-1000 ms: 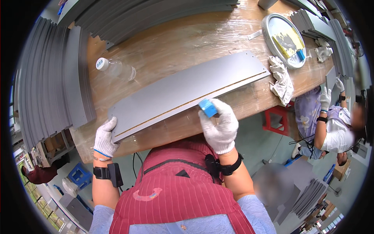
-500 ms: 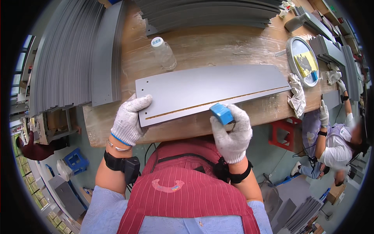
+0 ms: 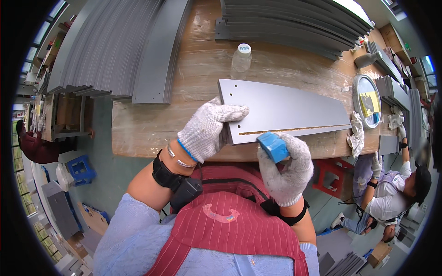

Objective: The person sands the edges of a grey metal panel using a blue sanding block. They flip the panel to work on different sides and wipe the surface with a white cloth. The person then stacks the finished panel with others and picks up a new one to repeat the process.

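Brown bench wrapped in clear plastic, with two gloved hands at work

White-gloved left hand grips the left end of a long, flat gray board over the bench, thumb on top, other fingers tucked out of sight. White-gloved right hand has its fingers curled snugly around a small blue block, near the thin brown line along the board's near edge

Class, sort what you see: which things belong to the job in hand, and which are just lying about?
In the job:
grey panel, held at one end by the left hand
blue block, held in the right hand

Seemingly just lying about:
capped clear bottle
crumpled white cloth
blue stool
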{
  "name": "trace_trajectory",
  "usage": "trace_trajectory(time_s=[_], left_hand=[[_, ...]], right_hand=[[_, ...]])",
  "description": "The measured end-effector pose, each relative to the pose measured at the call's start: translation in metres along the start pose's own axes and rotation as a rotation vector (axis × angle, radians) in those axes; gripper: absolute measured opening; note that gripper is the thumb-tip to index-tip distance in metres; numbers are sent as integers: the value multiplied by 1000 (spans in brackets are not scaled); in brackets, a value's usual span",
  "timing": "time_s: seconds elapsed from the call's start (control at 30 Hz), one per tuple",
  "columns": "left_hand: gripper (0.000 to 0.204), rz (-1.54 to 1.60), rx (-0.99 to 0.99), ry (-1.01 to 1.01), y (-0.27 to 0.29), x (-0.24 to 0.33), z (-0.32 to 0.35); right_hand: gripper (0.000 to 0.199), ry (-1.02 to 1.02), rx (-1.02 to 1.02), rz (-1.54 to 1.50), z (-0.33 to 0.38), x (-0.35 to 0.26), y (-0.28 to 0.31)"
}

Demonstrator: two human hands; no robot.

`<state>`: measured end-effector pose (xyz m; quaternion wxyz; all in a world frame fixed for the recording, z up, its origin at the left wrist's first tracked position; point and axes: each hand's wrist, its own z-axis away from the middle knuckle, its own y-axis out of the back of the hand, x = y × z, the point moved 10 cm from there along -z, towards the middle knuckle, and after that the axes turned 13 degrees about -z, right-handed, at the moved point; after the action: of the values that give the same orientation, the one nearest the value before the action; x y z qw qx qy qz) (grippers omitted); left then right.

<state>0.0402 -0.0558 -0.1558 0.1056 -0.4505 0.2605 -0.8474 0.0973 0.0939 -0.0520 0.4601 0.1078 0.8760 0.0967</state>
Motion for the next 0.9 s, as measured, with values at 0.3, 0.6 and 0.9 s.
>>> trace_trajectory(time_s=[0.3, 0.6, 0.9], left_hand=[[43, 69, -41, -25, 3, -3, 2], [42, -69, 65, -131, -3, 23, 14], [43, -1098, -130, -787, -93, 125, 59]], right_hand=[[48, 93, -50, 112, -3, -16, -9], [51, 112, 90, 65, -9, -24, 22], [54, 57, 678, -54, 13, -36, 149]])
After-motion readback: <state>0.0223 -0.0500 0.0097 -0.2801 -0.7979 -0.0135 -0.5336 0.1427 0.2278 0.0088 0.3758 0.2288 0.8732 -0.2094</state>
